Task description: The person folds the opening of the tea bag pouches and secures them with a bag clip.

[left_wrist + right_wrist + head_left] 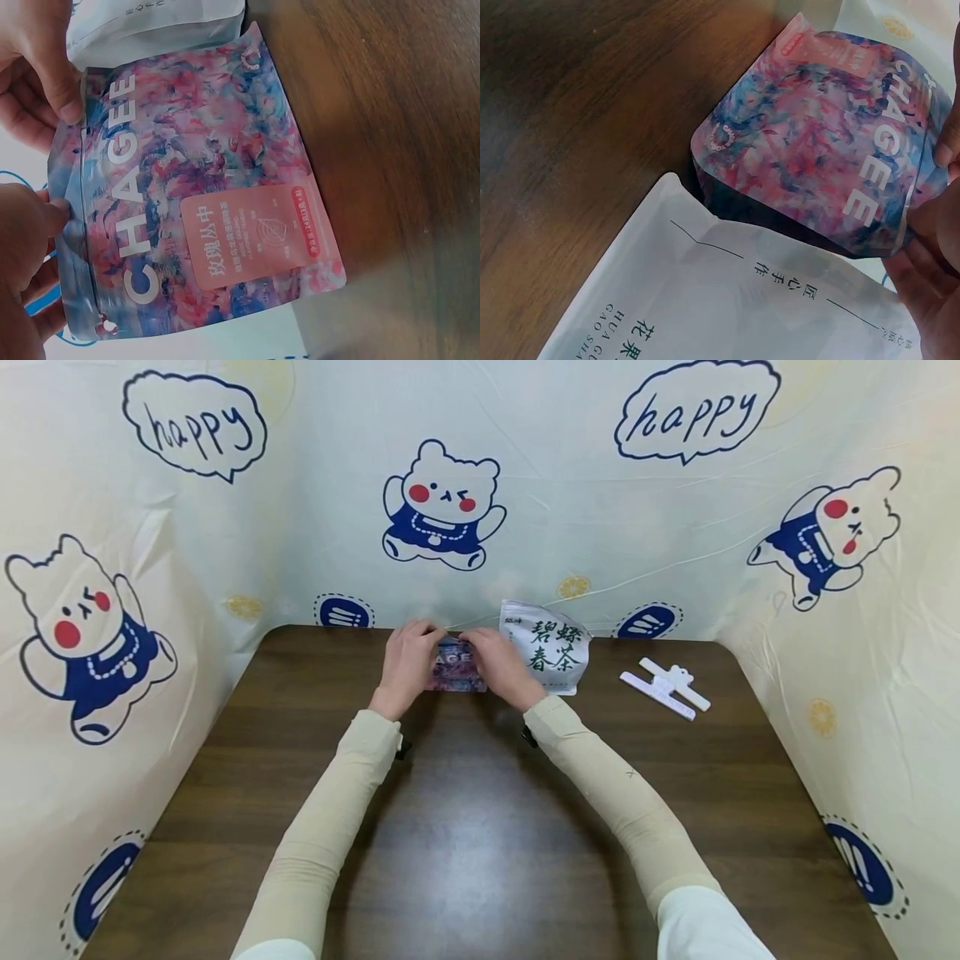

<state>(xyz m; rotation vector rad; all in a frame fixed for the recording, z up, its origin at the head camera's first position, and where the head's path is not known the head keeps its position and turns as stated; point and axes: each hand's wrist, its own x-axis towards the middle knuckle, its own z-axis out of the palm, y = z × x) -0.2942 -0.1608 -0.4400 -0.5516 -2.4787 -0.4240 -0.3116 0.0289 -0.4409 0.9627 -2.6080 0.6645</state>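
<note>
Two white sleeves (712,927) enter at the bottom edge, nearest the viewer; two beige arm covers (315,852) run on from them across a dark brown wooden surface (465,835); both arms reach to the far side and angle inward. One colourful pouch (457,670), swirled in pink, blue and purple, is near the surface's far edge, slightly left of centre; the left hand (408,660) pinches its top strip on the left, and the right hand (498,660) pinches the same strip on the right, thumbs in front and fingers partly hidden behind.

This pouch has its top up and its bottom edge toward the surface; its printed front faces the person; the white word CHAGEE runs left to right just below the strip, above a pink label (251,240); width and height look close to equal, so I cannot tell which way its long axis runs.

One white pouch (551,652) with four large green characters is upright just to the right; whether the two pouches touch is unclear. Farther right lies white clip hardware (666,685), its two long bars slanting down to the right; I cannot tell whether it is one clip or two. Pale cloth (540,518) surrounds the far side and both flanks; it shows three cartoon bears (435,510) and two "happy" speech bubbles (697,412).
</note>
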